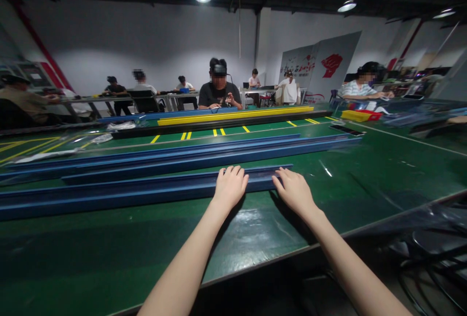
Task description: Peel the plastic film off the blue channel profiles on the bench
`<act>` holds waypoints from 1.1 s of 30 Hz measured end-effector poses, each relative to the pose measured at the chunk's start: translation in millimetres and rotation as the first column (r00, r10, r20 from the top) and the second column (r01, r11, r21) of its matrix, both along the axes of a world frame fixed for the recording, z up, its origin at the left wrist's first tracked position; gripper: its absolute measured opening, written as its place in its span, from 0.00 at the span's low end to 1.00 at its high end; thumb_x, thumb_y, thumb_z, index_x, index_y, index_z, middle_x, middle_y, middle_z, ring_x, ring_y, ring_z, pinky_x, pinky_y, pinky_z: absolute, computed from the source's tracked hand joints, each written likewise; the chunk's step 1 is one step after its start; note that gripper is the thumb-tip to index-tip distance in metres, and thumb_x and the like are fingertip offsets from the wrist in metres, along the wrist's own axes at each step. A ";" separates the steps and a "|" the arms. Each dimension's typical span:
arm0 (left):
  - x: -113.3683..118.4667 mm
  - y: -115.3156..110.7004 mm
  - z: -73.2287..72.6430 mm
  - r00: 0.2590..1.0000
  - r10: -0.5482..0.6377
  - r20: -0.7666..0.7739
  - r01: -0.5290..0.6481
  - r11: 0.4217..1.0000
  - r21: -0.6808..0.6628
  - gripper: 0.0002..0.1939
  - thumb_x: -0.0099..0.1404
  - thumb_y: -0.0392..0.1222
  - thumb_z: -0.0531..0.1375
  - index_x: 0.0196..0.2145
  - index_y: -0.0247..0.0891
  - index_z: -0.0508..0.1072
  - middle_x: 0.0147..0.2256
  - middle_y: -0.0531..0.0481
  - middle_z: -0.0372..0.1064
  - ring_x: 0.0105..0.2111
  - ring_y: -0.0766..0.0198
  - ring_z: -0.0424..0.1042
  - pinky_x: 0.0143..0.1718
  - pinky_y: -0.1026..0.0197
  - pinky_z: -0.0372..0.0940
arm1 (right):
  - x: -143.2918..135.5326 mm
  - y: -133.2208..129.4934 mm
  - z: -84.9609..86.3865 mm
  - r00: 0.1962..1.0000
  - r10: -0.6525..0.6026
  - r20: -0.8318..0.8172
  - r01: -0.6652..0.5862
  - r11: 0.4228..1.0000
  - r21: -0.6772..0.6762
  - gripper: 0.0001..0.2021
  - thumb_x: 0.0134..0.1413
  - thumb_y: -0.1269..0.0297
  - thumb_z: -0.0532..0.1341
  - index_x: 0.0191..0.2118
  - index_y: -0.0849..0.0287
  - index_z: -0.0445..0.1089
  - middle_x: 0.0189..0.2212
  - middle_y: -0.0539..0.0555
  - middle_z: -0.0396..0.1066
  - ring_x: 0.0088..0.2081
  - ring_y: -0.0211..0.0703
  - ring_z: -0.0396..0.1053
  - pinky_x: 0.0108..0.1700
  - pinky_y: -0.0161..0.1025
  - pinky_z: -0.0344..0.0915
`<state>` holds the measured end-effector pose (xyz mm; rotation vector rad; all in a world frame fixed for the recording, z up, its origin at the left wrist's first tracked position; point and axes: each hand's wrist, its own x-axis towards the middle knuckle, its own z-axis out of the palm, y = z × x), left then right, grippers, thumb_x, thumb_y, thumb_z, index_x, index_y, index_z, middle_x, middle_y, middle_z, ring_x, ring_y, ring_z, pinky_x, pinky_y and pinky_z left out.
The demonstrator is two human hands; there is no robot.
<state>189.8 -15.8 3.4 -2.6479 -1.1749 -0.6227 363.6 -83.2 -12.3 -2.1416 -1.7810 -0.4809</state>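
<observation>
A long blue channel strip (146,190) with raised edges lies across the near part of the green table, running off to the left. My left hand (230,187) is over it near its right part, fingers curled across the far edge and thumb at the near side. Close to the right end, my right hand (295,190) grips the same strip, thumb toward the near wall and fingertips over the top. The undersides of both hands are hidden. Just beyond lie more blue channel strips (204,156), roughly parallel to it.
Farther across the green table (350,180) lie a yellow strip (237,115) and a black strip (226,125). A phone (347,130) and a yellow-and-red tray (360,115) are at the right. A person (220,93) sits opposite; others work behind.
</observation>
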 end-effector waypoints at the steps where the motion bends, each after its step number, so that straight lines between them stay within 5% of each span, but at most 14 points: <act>1: 1.1 -0.1 -1.6 1.000 -0.029 0.003 0.029 1.000 0.005 0.18 0.67 0.43 0.42 0.44 0.37 0.68 0.49 0.45 0.65 0.49 0.58 0.61 0.47 0.54 0.55 | -5.2 0.8 -1.0 1.000 0.013 0.002 -0.013 1.000 0.004 0.21 0.58 0.59 0.44 0.45 0.64 0.67 0.49 0.62 0.65 0.51 0.48 0.61 0.51 0.45 0.55; 10: 2.3 -1.3 -5.0 0.994 -0.100 -0.038 0.099 0.994 -0.045 0.19 0.67 0.44 0.42 0.50 0.40 0.65 0.52 0.48 0.62 0.53 0.58 0.58 0.49 0.54 0.55 | -18.4 3.3 -0.3 0.980 0.169 -0.110 -0.167 0.986 0.022 0.21 0.58 0.59 0.44 0.48 0.62 0.66 0.51 0.59 0.64 0.54 0.44 0.58 0.54 0.42 0.54; 21: -0.5 -2.5 9.4 0.998 0.044 -0.036 -0.045 0.998 -0.032 0.19 0.67 0.44 0.40 0.37 0.39 0.70 0.38 0.48 0.71 0.40 0.60 0.66 0.41 0.56 0.55 | 25.3 -7.7 0.2 0.997 -0.063 -0.052 0.066 0.997 0.048 0.20 0.57 0.59 0.46 0.44 0.66 0.68 0.47 0.62 0.67 0.51 0.49 0.61 0.51 0.44 0.56; 27: -1.2 -1.8 5.3 0.998 0.067 -0.015 -0.066 0.997 0.025 0.19 0.67 0.44 0.41 0.36 0.37 0.70 0.37 0.45 0.71 0.39 0.57 0.66 0.41 0.54 0.55 | 15.1 -7.3 -5.3 0.996 -0.087 -0.019 0.088 0.995 0.042 0.20 0.58 0.59 0.45 0.45 0.65 0.67 0.48 0.61 0.66 0.52 0.49 0.60 0.52 0.45 0.54; 33: 3.0 -2.0 -1.7 0.999 -0.033 0.021 0.032 0.997 0.070 0.18 0.67 0.43 0.43 0.43 0.37 0.69 0.46 0.47 0.67 0.46 0.58 0.63 0.45 0.55 0.55 | -4.7 -3.5 -9.3 0.999 -0.035 -0.004 0.035 0.999 0.038 0.22 0.58 0.58 0.43 0.49 0.66 0.65 0.51 0.61 0.63 0.54 0.49 0.57 0.54 0.47 0.50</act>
